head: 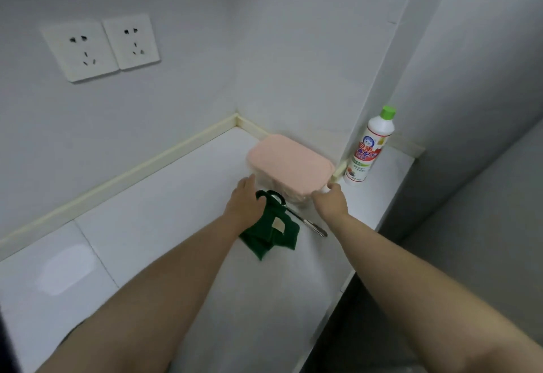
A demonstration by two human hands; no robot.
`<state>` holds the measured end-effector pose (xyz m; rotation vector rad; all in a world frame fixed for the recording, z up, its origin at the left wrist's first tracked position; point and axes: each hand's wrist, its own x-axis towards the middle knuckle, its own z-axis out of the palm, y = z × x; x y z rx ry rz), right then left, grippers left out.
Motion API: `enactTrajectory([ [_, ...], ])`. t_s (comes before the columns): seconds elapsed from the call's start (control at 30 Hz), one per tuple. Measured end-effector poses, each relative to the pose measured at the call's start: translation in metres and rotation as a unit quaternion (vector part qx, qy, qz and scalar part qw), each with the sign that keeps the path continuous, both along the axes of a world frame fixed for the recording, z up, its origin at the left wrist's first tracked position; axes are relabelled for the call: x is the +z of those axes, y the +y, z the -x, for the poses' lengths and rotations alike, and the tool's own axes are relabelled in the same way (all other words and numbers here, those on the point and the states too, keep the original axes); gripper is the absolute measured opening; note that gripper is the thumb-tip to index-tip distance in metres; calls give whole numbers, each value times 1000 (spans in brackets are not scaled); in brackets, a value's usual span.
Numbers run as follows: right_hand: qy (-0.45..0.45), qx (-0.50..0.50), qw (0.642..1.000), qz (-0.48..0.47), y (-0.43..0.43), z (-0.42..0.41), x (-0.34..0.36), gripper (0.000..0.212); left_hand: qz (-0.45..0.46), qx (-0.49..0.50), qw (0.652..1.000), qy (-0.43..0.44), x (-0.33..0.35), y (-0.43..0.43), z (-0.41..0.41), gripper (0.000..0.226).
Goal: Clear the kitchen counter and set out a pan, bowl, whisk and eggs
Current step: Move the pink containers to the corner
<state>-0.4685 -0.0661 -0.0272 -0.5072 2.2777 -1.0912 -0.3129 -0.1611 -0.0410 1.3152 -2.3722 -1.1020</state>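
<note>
A clear box with a pink lid [289,161] stands in the far corner of the white counter [164,196]. My left hand [245,201] reaches to the box's left near side, fingers by its wall. At the box's right near corner my right hand [330,198] curls its fingers against the edge. Whether either hand truly grips the box is hard to tell. A green cloth [271,230] lies crumpled just below my hands. Scissors with black handles [302,218] lie partly under the cloth and the box.
A white detergent bottle with a green cap [368,149] stands right of the box against the wall. Two wall sockets [101,46] sit high on the left wall. The counter's front edge [343,284] drops off at the right.
</note>
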Motion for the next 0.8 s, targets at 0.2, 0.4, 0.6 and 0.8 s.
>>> enactTrajectory([
  [0.2, -149, -95, 984, 26, -38, 43, -36, 74, -215, 192, 947, 145, -9, -52, 50, 66],
  [0.4, -172, -121, 977, 43, -53, 57, -55, 51, -261, 224, 930, 131, -32, -90, 75, 57],
  [0.6, -283, -162, 941, 86, -61, 63, -65, 47, -392, 294, 849, 199, -35, -108, 87, 44],
  [0.8, -194, -142, 970, 39, -59, 54, -56, 38, -469, 316, 780, 268, -34, -99, 81, 2],
])
